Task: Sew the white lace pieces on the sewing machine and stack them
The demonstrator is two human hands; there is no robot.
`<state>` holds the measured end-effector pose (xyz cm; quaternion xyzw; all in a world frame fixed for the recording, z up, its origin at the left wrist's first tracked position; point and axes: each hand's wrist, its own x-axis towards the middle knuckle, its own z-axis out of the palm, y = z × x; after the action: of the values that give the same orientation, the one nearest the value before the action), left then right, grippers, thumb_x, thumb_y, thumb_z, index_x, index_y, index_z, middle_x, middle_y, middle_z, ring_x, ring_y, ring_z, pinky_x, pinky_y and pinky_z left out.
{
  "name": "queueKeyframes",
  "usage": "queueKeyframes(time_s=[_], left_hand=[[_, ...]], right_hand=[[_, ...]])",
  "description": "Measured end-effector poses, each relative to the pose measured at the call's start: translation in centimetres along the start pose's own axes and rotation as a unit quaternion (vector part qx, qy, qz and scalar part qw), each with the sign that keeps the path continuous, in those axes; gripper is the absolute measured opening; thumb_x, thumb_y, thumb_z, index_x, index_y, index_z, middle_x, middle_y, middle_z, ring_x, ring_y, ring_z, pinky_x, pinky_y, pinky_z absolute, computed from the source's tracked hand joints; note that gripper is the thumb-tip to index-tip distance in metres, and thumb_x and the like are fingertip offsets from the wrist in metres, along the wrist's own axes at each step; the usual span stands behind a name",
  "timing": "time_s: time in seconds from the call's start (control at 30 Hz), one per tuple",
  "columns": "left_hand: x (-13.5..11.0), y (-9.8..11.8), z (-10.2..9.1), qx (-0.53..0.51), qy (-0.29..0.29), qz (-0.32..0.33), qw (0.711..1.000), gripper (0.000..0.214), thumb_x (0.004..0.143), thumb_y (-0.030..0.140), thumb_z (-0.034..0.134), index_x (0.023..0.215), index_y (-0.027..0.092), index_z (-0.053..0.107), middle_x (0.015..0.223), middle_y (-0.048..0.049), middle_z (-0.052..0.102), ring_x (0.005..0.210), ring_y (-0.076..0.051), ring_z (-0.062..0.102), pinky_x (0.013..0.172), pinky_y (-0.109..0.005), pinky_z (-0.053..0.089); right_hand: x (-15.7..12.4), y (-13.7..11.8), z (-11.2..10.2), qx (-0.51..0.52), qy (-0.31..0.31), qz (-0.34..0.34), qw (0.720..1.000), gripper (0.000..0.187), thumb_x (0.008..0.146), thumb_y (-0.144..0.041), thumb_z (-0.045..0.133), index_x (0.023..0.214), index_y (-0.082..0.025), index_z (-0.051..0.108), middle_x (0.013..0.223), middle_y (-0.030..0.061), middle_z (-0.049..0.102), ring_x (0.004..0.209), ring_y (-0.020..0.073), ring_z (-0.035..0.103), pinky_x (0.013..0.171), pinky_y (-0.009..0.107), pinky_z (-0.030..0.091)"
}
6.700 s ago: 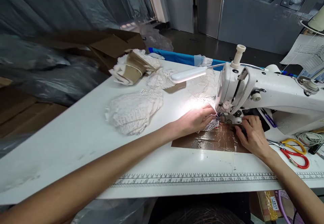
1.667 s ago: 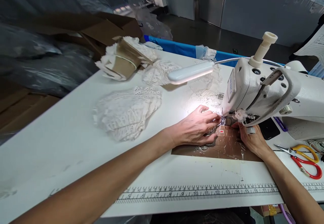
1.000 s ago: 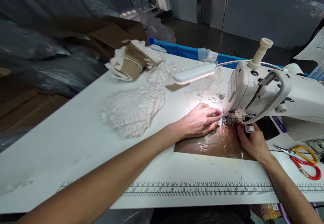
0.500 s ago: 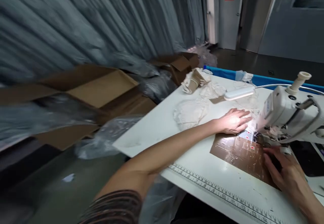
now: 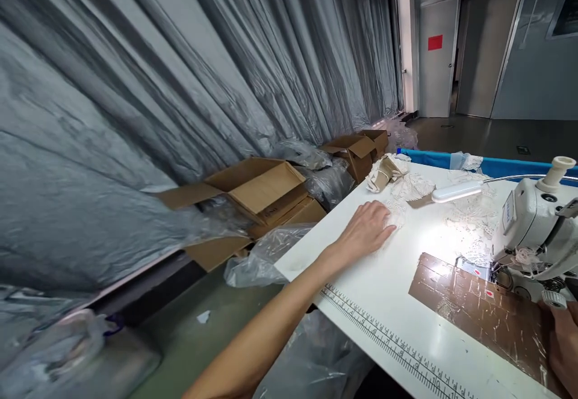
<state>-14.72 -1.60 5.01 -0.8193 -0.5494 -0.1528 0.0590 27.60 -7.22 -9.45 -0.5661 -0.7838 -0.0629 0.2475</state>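
My left hand (image 5: pixel 368 227) lies on a white lace piece (image 5: pixel 396 211) at the table's left side, fingers bent over it and thumb stretched to the right. The fingertips are partly hidden in the lace. At the right edge, my right hand (image 5: pixel 564 342) rests beside a brown plastic-covered board (image 5: pixel 478 303); most of its fingers are cut off or hidden. Between the hands stands a white sewing machine (image 5: pixel 524 218), its lamp lighting more white lace (image 5: pixel 469 236) near the needle area.
A bundle of lace (image 5: pixel 383 172) and a white lamp bar (image 5: pixel 457 191) are farther back on the white table (image 5: pixel 311 254). A printed ruler (image 5: pixel 383 333) runs along its front edge. Cardboard boxes (image 5: pixel 266 191) and clear plastic bags (image 5: pixel 271 254) stand at the left.
My left hand has left the lit area by the needle and moved left onto the lace piece. My right hand stays by the board. The view has turned left and up.
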Motion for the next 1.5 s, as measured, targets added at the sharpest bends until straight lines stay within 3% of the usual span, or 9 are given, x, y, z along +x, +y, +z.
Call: queueKeyframes(time_s=[0.1, 0.23, 0.4, 0.6, 0.87, 1.07, 1.23, 1.37, 1.5], left_hand=[[-1.6, -1.7, 0.2, -0.035, -0.004, -0.018, 0.999, 0.01, 0.094, 0.029, 0.054, 0.094, 0.019, 0.054, 0.101, -0.0056, 0.058, 0.094, -0.022, 0.057, 0.087, -0.039, 0.046], [-2.5, -2.1, 1.1, -0.032, 0.009, -0.024, 0.999, 0.012, 0.096, 0.019, 0.046, 0.086, 0.019, 0.052, 0.099, -0.0056, 0.058, 0.093, -0.022, 0.057, 0.087, -0.04, 0.044], [-2.2, 0.2, 0.0, -0.106, 0.042, 0.003, 0.993, 0.016, 0.099, 0.02, 0.039, 0.086, 0.019, 0.049, 0.105, -0.0071, 0.059, 0.099, -0.021, 0.057, 0.088, -0.04, 0.045], [-1.1, 3.9, 0.1, -0.255, -0.035, 0.126, 0.958, 0.015, 0.101, 0.032, 0.045, 0.1, 0.02, 0.055, 0.11, -0.0081, 0.062, 0.102, -0.02, 0.061, 0.089, -0.035, 0.051], [0.9, 3.7, 4.5, -0.228, -0.082, 0.078, 0.967, 0.011, 0.095, 0.027, 0.051, 0.095, 0.019, 0.059, 0.103, -0.0062, 0.063, 0.093, -0.021, 0.061, 0.083, -0.036, 0.051], [0.6, 4.6, 4.1, -0.199, -0.069, 0.074, 0.975, 0.016, 0.094, 0.025, 0.048, 0.081, 0.019, 0.055, 0.088, -0.0035, 0.062, 0.081, -0.019, 0.059, 0.074, -0.034, 0.048], [0.3, 6.5, 2.2, -0.284, -0.064, 0.032, 0.956, 0.023, 0.09, 0.036, 0.06, 0.077, 0.018, 0.055, 0.07, 0.0015, 0.061, 0.063, -0.013, 0.056, 0.057, -0.024, 0.042], [-0.1, 9.7, 0.7, -0.422, -0.1, 0.027, 0.901, 0.024, 0.086, 0.038, 0.067, 0.076, 0.017, 0.064, 0.072, -0.0002, 0.067, 0.068, -0.014, 0.062, 0.062, -0.024, 0.05], [-0.7, 12.5, 0.3, -0.486, -0.179, 0.072, 0.852, 0.018, 0.092, 0.03, 0.058, 0.092, 0.019, 0.073, 0.086, -0.003, 0.073, 0.077, -0.014, 0.068, 0.072, -0.025, 0.057]], right_hand=[[0.1, -1.1, -0.5, -0.107, 0.006, -0.011, 0.994, 0.024, 0.085, -0.038, 0.044, 0.086, -0.025, 0.063, 0.084, 0.014, 0.061, 0.074, 0.0319, 0.061, 0.049, 0.038, 0.042], [0.9, -3.9, -2.1, -0.13, -0.002, 0.002, 0.992, 0.035, 0.096, -0.038, 0.03, 0.091, -0.021, 0.06, 0.09, 0.0142, 0.06, 0.081, 0.0313, 0.06, 0.061, 0.042, 0.047], [2.0, -5.9, -3.4, -0.087, 0.047, -0.004, 0.995, 0.044, 0.099, -0.039, 0.025, 0.088, -0.02, 0.063, 0.084, 0.0127, 0.06, 0.074, 0.0292, 0.06, 0.057, 0.04, 0.047], [2.9, -7.5, -3.8, -0.02, 0.079, -0.01, 0.997, 0.043, 0.098, -0.037, 0.03, 0.086, -0.02, 0.068, 0.086, 0.0132, 0.062, 0.079, 0.0278, 0.062, 0.061, 0.038, 0.049], [3.2, -8.5, -4.8, 0.041, 0.037, 0.039, 0.998, 0.038, 0.097, -0.032, 0.035, 0.089, -0.02, 0.07, 0.088, 0.0113, 0.063, 0.083, 0.0271, 0.061, 0.068, 0.038, 0.049], [3.6, -9.4, -6.0, 0.118, 0.003, 0.072, 0.99, 0.035, 0.095, -0.032, 0.037, 0.091, -0.02, 0.07, 0.087, 0.0108, 0.065, 0.081, 0.0256, 0.063, 0.07, 0.038, 0.051], [4.3, -10.8, -7.7, 0.321, -0.08, 0.077, 0.94, 0.029, 0.094, -0.034, 0.044, 0.092, -0.019, 0.069, 0.079, 0.0064, 0.067, 0.065, 0.019, 0.062, 0.063, 0.033, 0.052], [4.3, -11.6, -8.5, 0.451, -0.22, 0.115, 0.857, 0.035, 0.09, -0.042, 0.055, 0.112, -0.018, 0.068, 0.091, 0.0076, 0.072, 0.073, 0.019, 0.065, 0.068, 0.034, 0.056], [3.9, -11.8, -8.6, 0.555, -0.272, 0.093, 0.781, 0.053, 0.084, -0.046, 0.067, 0.128, -0.018, 0.061, 0.108, 0.0086, 0.069, 0.091, 0.0205, 0.065, 0.081, 0.035, 0.056]])
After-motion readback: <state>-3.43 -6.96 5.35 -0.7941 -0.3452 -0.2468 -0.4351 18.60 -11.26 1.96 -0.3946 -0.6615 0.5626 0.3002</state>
